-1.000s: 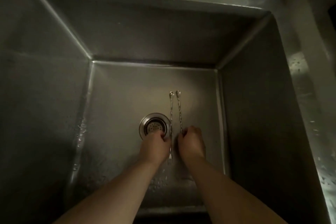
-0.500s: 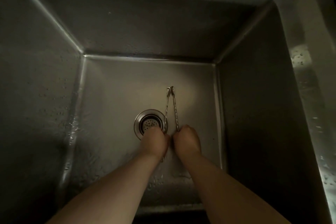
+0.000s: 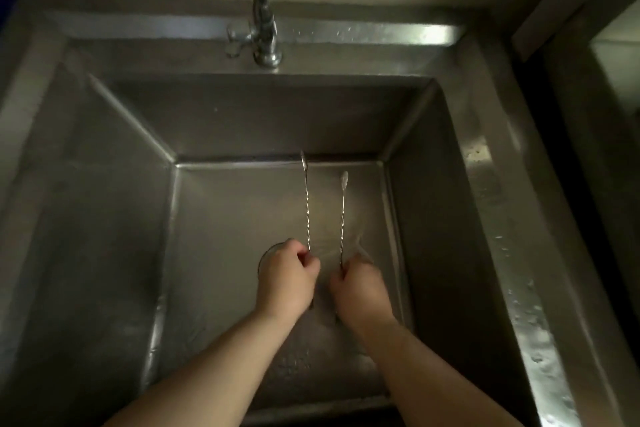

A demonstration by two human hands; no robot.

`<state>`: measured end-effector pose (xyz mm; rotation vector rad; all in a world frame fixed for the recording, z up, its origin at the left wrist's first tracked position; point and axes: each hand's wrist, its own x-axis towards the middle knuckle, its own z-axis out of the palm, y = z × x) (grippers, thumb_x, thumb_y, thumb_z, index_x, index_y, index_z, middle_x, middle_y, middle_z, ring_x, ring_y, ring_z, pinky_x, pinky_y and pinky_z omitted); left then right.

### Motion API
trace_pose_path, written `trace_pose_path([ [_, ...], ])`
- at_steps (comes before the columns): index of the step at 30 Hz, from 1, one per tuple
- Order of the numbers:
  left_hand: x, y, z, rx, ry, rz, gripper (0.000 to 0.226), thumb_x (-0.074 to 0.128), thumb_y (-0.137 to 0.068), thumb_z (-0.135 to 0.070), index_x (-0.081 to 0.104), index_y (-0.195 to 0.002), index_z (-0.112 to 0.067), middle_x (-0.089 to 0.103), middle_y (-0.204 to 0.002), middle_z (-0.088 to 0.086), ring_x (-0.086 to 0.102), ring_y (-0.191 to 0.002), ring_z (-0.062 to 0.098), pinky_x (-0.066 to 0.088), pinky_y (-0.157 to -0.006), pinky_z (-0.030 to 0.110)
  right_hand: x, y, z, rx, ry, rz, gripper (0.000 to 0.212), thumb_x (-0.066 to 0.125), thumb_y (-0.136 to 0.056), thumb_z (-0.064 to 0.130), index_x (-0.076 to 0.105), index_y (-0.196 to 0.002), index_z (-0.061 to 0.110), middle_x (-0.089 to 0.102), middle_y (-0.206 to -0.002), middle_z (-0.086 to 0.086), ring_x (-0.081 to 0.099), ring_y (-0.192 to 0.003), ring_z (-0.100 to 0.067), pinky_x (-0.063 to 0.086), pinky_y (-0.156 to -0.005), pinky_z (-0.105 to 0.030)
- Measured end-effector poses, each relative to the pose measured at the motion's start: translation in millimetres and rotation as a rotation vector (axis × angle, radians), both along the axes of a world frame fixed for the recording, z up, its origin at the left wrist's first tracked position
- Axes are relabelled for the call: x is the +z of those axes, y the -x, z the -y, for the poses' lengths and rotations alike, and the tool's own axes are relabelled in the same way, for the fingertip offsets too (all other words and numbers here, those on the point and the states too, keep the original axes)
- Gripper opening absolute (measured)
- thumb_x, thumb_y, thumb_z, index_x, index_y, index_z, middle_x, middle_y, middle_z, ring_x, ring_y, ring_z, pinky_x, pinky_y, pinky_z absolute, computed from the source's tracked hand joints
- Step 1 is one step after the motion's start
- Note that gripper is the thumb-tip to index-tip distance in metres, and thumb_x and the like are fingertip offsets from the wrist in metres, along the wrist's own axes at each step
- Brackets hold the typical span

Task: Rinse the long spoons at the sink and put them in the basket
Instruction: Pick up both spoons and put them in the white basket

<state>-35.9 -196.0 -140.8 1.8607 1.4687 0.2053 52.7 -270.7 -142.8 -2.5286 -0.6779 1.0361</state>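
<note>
- The left hand [image 3: 287, 279] is curled into a loose fist, its fingers [image 3: 304, 257] clamped on the lower part of the left spoon [image 3: 306, 204].
- The right hand [image 3: 360, 288] is likewise curled, its fingers [image 3: 346, 270] pinched shut around the lower part of the right spoon [image 3: 343, 215].
- Each spoon rises from the top of its fist and points away from the person toward the back wall of the sink [image 3: 104, 218]; the bowls are at the far ends.
- A dark bit of the left spoon's handle shows just under the left hand; the right spoon's lower end is hidden by the hand.
- Two spoons in all, one per hand, both thin with twisted stems, roughly parallel and apart, not touching each other.
- The left spoon's bowl reaches higher in the picture than the right one's, up to the seam where the sink floor meets the back wall.
- Both hands are held close together over the sink floor, slightly right of its middle.
- The left hand covers most of the drain [image 3: 266, 255]; only its left rim shows.
- One tap [image 3: 258, 3] stands at the back rim, left of the spoons' line; whether water runs from it cannot be told.
- Water drops glint on the sink's right rim and on the floor near the forearms.
</note>
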Motion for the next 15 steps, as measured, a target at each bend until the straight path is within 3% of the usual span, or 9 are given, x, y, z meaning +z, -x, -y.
trace_pose_path([
  [4, 75, -4, 2, -0.052, -0.070, 0.081, 0.003, 0.065, -0.083, -0.019, 0.066, -0.081, -0.016, 0.067, -0.072, -0.002, 0.058, -0.065, 0.019, 0.038, -0.057, 0.026, 81, -3, 13, -0.107, -0.165, 0.028, 0.009, 0.055, -0.093, 0.018, 0.060, -0.096, 0.011, 0.066, -0.091, -0.007, 0.066, -0.080, -0.024, 0.057, -0.071, -0.038],
  [8, 158, -9, 18, -0.172, -0.193, 0.161, 0.017, 0.066, -0.083, -0.021, 0.055, -0.072, -0.026, 0.058, -0.064, -0.009, 0.052, -0.057, 0.003, 0.036, -0.050, 0.010, 171, -13, 41, -0.151, -0.364, 0.110, 0.006, 0.060, -0.089, 0.018, 0.058, -0.084, 0.016, 0.063, -0.080, -0.001, 0.063, -0.072, -0.020, 0.054, -0.066, -0.037],
  [11, 220, -19, 34, -0.250, -0.292, 0.222, 0.018, 0.066, -0.083, -0.023, 0.053, -0.072, -0.030, 0.056, -0.061, -0.010, 0.051, -0.054, 0.000, 0.038, -0.053, 0.007, 236, -30, 73, -0.190, -0.450, 0.230, 0.016, 0.062, -0.086, 0.021, 0.052, -0.075, 0.028, 0.060, -0.071, 0.007, 0.057, -0.064, -0.006, 0.041, -0.051, -0.014],
  [15, 295, -50, 59, -0.317, -0.343, 0.341, 0.012, 0.064, -0.084, -0.027, 0.056, -0.074, -0.028, 0.058, -0.061, -0.010, 0.054, -0.057, 0.001, 0.035, -0.050, 0.007, 316, -59, 125, -0.266, -0.538, 0.385, 0.016, 0.062, -0.083, 0.024, 0.049, -0.076, 0.032, 0.057, -0.064, 0.012, 0.055, -0.063, 0.004, 0.040, -0.054, -0.006],
])
